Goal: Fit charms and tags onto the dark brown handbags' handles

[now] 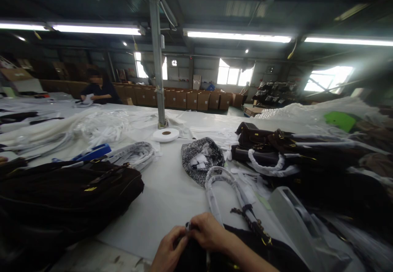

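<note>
A black bag [276, 249] lies at the table's near edge, partly hidden by my forearm. Over its left end my two hands meet. My left hand [172, 245] is closed, its thumb and fingers pinching the dark bag material. Against it, my right hand [208, 231] is closed with bent fingers on the same spot. A small greyish piece [187, 225] shows between the fingertips; its kind cannot be made out. The bag's handle [215, 177], wrapped in white, arches away on the table, and a dark strap with metal fittings [258, 227] lies beside it.
More dark bags lie to the left [73, 194] and right [264, 137]. Ahead are a speckled cloth hat [201, 177] holding white slips, a white tape roll [166, 135] and a post [159, 67]. A grey tape dispenser [291, 218] stands right. A person [100, 89] works far left.
</note>
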Motion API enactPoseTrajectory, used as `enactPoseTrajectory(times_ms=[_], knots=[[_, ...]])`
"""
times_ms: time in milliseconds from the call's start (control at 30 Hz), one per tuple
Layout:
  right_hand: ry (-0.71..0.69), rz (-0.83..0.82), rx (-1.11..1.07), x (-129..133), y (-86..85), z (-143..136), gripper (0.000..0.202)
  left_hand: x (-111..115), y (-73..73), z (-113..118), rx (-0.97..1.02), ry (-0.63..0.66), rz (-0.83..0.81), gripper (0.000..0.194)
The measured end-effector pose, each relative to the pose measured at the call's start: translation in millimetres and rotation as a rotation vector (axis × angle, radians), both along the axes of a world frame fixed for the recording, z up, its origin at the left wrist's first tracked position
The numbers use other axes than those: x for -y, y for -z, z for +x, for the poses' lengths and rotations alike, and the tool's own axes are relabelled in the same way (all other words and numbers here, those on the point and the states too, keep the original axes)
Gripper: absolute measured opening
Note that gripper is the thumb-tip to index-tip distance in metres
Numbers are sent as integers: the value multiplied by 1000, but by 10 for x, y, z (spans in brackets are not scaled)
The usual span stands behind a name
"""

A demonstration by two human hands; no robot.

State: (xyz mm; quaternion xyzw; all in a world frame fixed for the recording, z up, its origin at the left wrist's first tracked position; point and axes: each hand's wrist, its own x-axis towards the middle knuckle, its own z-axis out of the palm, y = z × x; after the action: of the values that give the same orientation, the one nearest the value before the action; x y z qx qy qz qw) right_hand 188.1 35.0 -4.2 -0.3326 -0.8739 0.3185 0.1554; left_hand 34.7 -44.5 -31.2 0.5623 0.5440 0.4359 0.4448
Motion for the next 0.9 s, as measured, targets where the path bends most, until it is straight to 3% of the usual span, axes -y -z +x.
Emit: enactPoseTrajectory(times_ms=[200, 333, 433, 633, 767, 900], knots=[[106, -42, -57, -139, -42, -36, 9, -4, 103, 144, 117, -210, -27, 30], [341, 16, -117, -173, -172, 88, 21, 4, 178, 209, 177, -287, -34, 29], [473, 30, -187, 12, -259, 171, 25, 19, 209, 231, 137, -364, -42, 28], [346, -48, -289, 454, -74, -15, 23, 29, 232, 242, -30, -424, 55, 23], [349, -32, -270, 453, 100, -149, 24, 34, 238, 250, -107, -415, 103, 23], [388, -41, -257, 405, 142, -165, 26, 39, 273, 270, -188, -407, 136, 23]])
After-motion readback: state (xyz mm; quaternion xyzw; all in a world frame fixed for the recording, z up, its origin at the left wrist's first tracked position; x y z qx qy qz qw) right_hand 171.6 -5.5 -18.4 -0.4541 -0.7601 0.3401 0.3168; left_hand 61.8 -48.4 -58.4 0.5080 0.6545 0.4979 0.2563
